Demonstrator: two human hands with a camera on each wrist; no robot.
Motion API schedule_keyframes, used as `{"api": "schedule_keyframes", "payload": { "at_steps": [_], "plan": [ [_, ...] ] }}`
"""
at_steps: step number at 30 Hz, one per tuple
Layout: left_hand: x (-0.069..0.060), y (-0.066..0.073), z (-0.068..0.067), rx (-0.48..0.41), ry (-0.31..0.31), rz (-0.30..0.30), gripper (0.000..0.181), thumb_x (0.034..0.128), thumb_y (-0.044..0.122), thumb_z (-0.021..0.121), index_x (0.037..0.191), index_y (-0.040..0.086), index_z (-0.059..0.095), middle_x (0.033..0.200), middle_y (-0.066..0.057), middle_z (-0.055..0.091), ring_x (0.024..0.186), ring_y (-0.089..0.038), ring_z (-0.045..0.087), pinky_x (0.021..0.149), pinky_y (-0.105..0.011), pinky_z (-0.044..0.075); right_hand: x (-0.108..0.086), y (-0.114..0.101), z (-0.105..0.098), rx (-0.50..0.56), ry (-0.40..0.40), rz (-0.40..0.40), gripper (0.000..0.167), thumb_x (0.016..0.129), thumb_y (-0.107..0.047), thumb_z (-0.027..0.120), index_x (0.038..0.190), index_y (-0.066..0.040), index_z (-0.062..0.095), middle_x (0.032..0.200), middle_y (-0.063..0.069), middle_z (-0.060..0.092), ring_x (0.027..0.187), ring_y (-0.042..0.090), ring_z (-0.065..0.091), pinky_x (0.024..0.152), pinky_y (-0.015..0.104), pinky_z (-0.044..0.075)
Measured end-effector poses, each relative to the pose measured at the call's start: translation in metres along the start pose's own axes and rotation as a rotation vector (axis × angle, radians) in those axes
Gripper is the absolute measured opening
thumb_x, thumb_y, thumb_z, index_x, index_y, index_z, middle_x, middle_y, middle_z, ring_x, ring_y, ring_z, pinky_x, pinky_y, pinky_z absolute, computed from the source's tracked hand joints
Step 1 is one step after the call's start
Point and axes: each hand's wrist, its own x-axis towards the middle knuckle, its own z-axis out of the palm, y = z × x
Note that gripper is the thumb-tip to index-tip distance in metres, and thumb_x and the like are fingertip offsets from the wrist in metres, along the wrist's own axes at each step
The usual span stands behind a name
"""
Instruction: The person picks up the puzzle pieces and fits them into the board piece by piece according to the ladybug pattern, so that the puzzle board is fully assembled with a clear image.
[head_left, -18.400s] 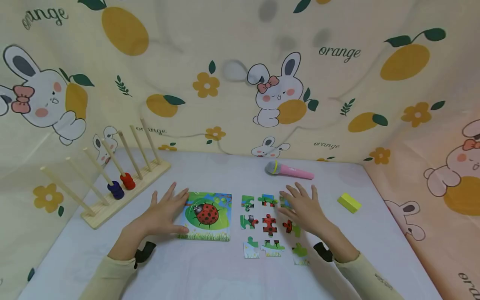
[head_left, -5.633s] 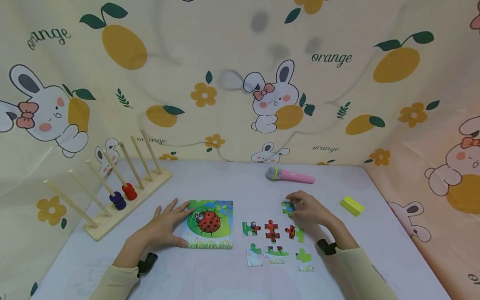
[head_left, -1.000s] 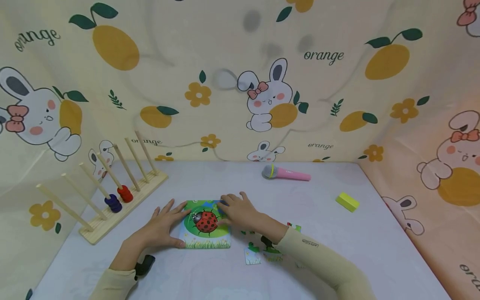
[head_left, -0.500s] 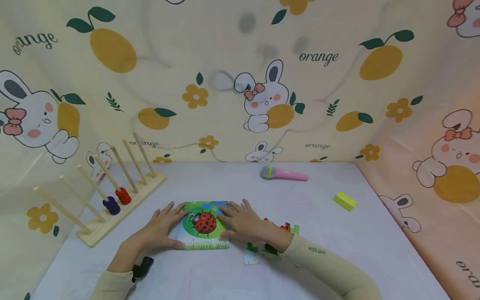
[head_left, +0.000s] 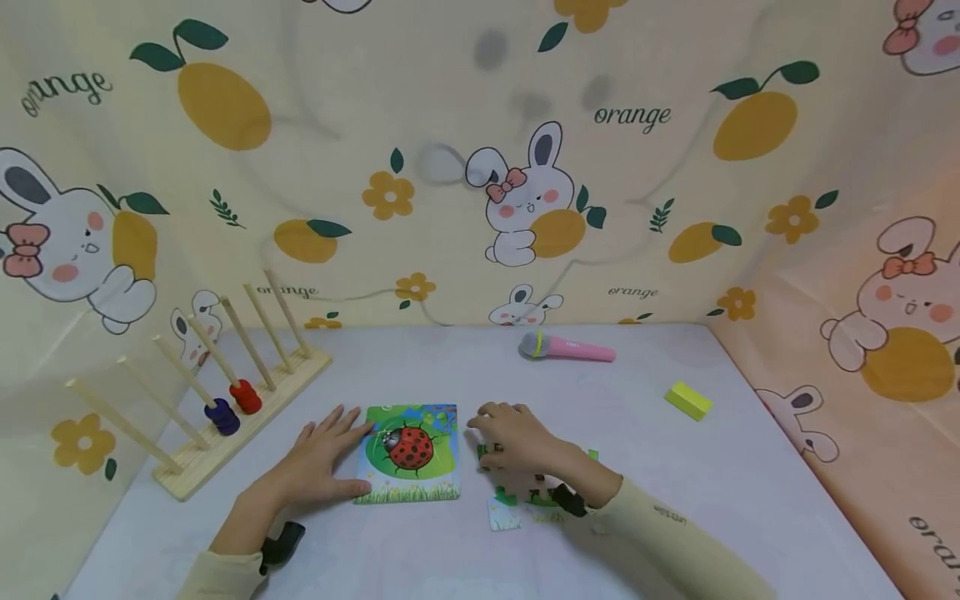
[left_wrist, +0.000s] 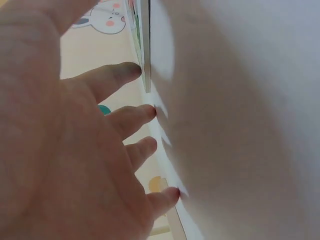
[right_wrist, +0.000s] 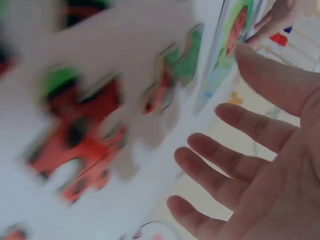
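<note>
A square ladybug puzzle board (head_left: 408, 454) lies flat on the white table. Along its left edge rests my left hand (head_left: 318, 458), fingers spread, thumb at the lower corner; the left wrist view has a fingertip against the board's side (left_wrist: 146, 45). Just right of the board, my right hand (head_left: 517, 437) hovers over loose jigsaw pieces, holding nothing. Its fingers (right_wrist: 225, 155) look relaxed and apart in the right wrist view. There a red spotted piece (right_wrist: 85, 135) and a green-and-red piece (right_wrist: 187, 62) lie below it, blurred. A white-and-green piece (head_left: 504, 514) sits nearer; others are partly hidden under the hand and forearm.
A wooden peg rack (head_left: 303, 367) stands at the left, with blue rings (head_left: 222, 417) and red rings (head_left: 245, 397) on two pegs. At the back lies a pink toy microphone (head_left: 573, 347). A yellow block (head_left: 688, 401) is at the right. Patterned cloth hangs behind.
Half a second ago my right hand touched the board's right edge; now it is off it and over the pieces. Earlier, the top row of loose pieces left its place. My left hand stays put.
</note>
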Motion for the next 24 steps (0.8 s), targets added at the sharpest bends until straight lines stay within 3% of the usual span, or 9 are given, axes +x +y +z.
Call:
{"api": "schedule_keyframes", "payload": {
  "at_steps": [6,10,24],
  "plan": [
    [-0.009,0.001,0.003,0.033,0.018,-0.001,0.094,0.0779,0.069,0.069,0.150,0.014,0.046,0.159,-0.021,0.029,0.147,-0.049,0.016,0.105,-0.080,0.011,-0.018,0.011,0.001,0.144,0.053,0.051,0.044,0.081,-0.012,0.083,0.121,-0.004,0.067,0.110,0.009,0.064,0.098,0.025,0.059,0.079,0.046,0.048],
    [-0.012,0.002,0.002,0.043,0.040,0.000,0.092,0.0793,0.068,0.069,0.149,0.013,0.047,0.158,-0.022,0.031,0.146,-0.049,0.018,0.104,-0.080,0.012,-0.022,0.012,0.008,0.177,0.086,0.054,0.042,0.081,-0.004,0.080,0.121,-0.004,0.067,0.106,0.008,0.064,0.097,0.025,0.060,0.079,0.045,0.046],
    [-0.013,0.003,0.002,0.063,0.021,-0.047,0.095,0.0781,0.072,0.067,0.150,0.015,0.046,0.160,-0.020,0.030,0.147,-0.048,0.017,0.106,-0.079,0.011,-0.018,0.009,0.019,0.174,0.108,0.048,0.046,0.075,0.005,0.078,0.119,-0.006,0.067,0.095,0.001,0.058,0.089,0.019,0.050,0.077,0.039,0.040]
  ]
}}
